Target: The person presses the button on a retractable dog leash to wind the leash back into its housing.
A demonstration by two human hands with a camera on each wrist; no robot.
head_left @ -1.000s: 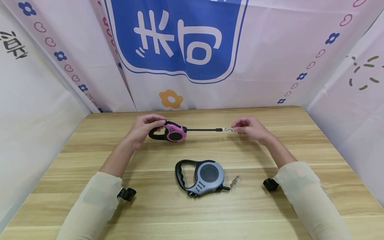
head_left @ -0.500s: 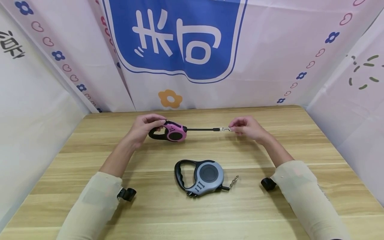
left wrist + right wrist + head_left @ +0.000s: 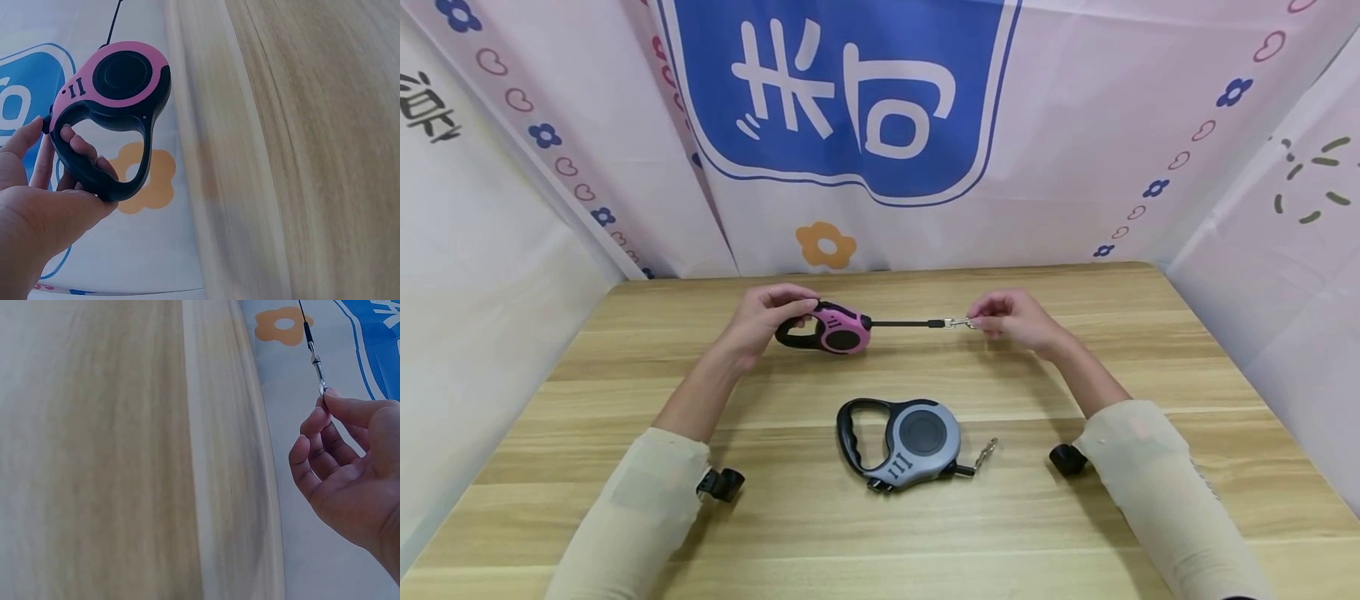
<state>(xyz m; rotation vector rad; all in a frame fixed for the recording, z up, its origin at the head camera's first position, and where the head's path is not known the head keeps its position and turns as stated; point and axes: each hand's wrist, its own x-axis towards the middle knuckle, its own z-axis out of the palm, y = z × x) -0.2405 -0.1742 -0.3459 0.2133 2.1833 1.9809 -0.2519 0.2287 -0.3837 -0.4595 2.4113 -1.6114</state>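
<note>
My left hand [image 3: 766, 321] grips the black handle of a pink retractable dog leash [image 3: 844, 329] near the back of the table. In the left wrist view, fingers pass through the handle loop of the pink leash [image 3: 128, 94] and one digit lies at its black button. A short black cord [image 3: 898, 323] runs straight out to the right from its nose. At the cord's end, my right hand [image 3: 1018, 321] pinches a silver snap hook [image 3: 958, 322] between thumb and forefinger. The right wrist view shows the hook [image 3: 317, 369] at the fingertips, other fingers loosely bent.
A larger grey-blue retractable leash [image 3: 921, 442] with a black handle lies on the wooden table [image 3: 985, 533] in front of both hands. Its small metal clip [image 3: 987, 452] points right. A printed cloth backdrop [image 3: 1060, 125] hangs behind the table's far edge.
My right hand has moved slightly left with the snap hook, and the stretch of cord in view is shorter. The left hand keeps its grip, and the grey-blue leash stays put.
</note>
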